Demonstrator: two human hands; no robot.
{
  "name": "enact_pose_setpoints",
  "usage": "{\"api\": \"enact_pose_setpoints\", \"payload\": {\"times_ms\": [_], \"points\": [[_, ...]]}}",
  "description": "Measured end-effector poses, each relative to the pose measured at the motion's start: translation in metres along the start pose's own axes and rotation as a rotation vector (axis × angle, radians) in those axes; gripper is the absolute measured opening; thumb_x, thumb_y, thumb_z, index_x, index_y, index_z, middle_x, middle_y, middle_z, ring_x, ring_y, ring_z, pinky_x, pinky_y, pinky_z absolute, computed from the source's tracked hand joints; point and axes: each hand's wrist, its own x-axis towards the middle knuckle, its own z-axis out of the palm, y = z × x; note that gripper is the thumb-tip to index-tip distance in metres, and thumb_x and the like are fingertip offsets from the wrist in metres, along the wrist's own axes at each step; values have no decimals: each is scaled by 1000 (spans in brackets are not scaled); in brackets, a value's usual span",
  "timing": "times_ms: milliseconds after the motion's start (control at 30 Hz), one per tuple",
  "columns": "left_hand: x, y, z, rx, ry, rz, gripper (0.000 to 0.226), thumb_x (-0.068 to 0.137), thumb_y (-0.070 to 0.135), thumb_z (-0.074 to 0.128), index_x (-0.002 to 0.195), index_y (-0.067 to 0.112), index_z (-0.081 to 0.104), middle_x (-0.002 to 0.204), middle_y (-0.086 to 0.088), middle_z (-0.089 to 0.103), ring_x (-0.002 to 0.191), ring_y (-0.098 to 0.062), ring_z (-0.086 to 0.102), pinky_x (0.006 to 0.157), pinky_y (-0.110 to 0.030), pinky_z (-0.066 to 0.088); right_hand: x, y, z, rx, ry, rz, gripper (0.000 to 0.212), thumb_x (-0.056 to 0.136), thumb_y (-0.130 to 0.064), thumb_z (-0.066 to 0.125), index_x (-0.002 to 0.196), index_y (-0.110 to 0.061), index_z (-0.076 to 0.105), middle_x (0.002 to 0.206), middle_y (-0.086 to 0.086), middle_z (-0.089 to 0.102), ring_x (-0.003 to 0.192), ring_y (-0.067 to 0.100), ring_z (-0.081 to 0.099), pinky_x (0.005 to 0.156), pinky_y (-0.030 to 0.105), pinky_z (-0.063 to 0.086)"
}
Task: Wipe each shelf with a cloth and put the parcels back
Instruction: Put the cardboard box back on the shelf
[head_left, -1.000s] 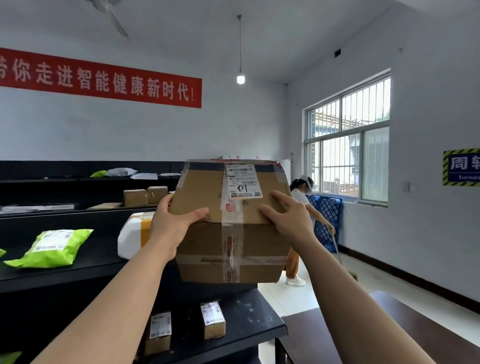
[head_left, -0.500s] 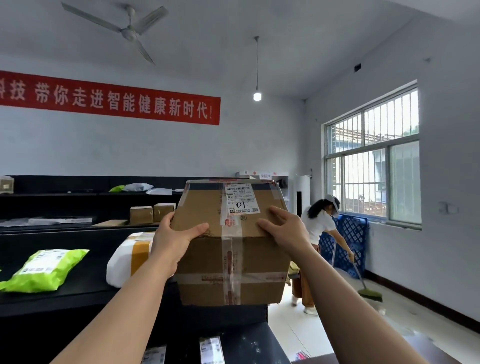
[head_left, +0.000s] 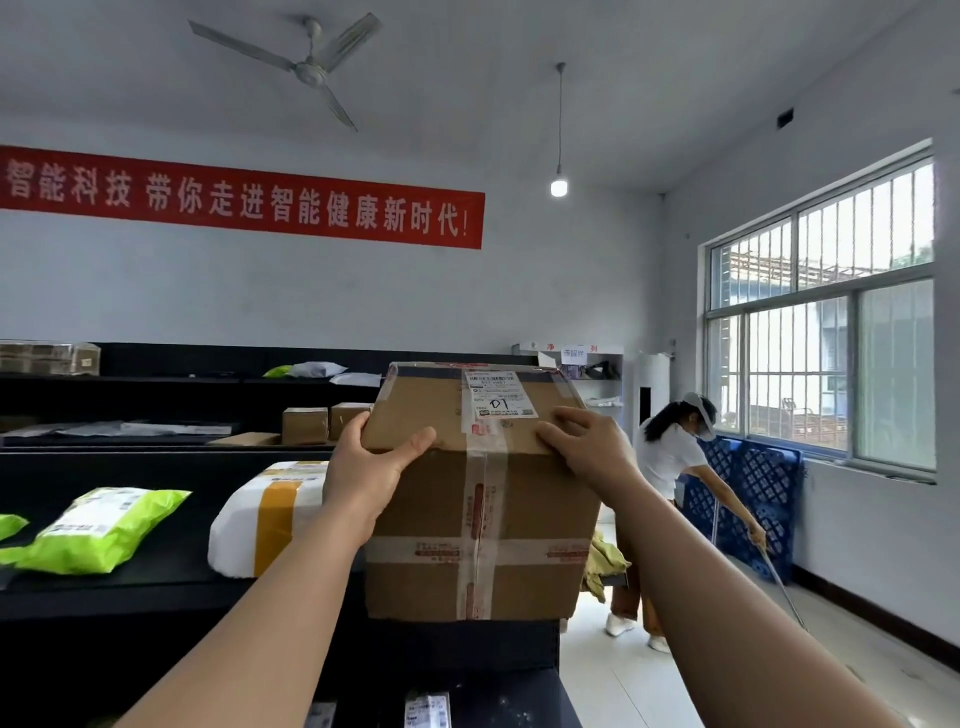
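Observation:
A large taped cardboard box (head_left: 478, 519) with a white label marked "01" stands at the right end of the black top shelf (head_left: 130, 582). My left hand (head_left: 369, 467) grips its upper left corner, thumb across the front edge. My right hand (head_left: 587, 447) grips the upper right edge, fingers bent over the top. No cloth is in view.
A white parcel with yellow tape (head_left: 265, 514) lies just left of the box, and a green mailer bag (head_left: 98, 530) farther left. Small boxes (head_left: 304, 425) sit on rear shelves. Lower shelf holds small parcels (head_left: 426, 709). A person (head_left: 670, 488) sweeps near the window.
The view has tilted up and the box has sunk lower, its base now level with the top shelf. Both hands keep the same hold. The sweeping person has moved right.

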Motion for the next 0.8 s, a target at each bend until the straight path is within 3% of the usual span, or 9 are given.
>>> {"api": "enact_pose_setpoints", "payload": {"times_ms": [233, 367, 500, 567, 800], "points": [[8, -10, 24, 11, 53, 60, 100, 64, 49, 82, 144, 34, 24, 138, -2, 46, 127, -27, 45, 101, -51, 44, 22, 8, 3, 56, 61, -15, 34, 73, -59, 69, 97, -34, 69, 116, -4, 60, 89, 9, 57, 82, 36, 54], [19, -18, 32, 103, 68, 99, 112, 64, 40, 85, 148, 36, 11, 146, -3, 36, 133, -28, 38, 105, -51, 40, 30, 6, 8, 16, 99, -25, 43, 78, -62, 65, 101, -26, 71, 124, -3, 52, 76, 3, 41, 76, 25, 37], [29, -32, 41, 180, 121, 120, 119, 58, 46, 87, 145, 38, 7, 145, -1, 33, 134, -28, 36, 105, -56, 39, 30, 6, 18, 50, 188, -6, 61, 77, -68, 62, 114, -19, 59, 133, 4, 32, 93, 20, 54, 85, 35, 46], [34, -37, 44, 206, 137, 137, 122, 56, 48, 87, 145, 38, 5, 146, -3, 33, 134, -29, 36, 105, -56, 38, 31, 7, 23, 42, 248, -35, 67, 76, -69, 61, 120, -20, 49, 134, 5, 25, 97, 21, 48, 88, 42, 48], [50, -55, 48, 260, 113, 169, 129, 60, 37, 88, 149, 35, -5, 152, -7, 21, 138, -31, 27, 108, -55, 31, 17, 35, 57, 102, 195, -183, 74, 83, -58, 61, 143, -46, 17, 141, -4, 17, 126, 28, 38, 93, 41, 46]]}}
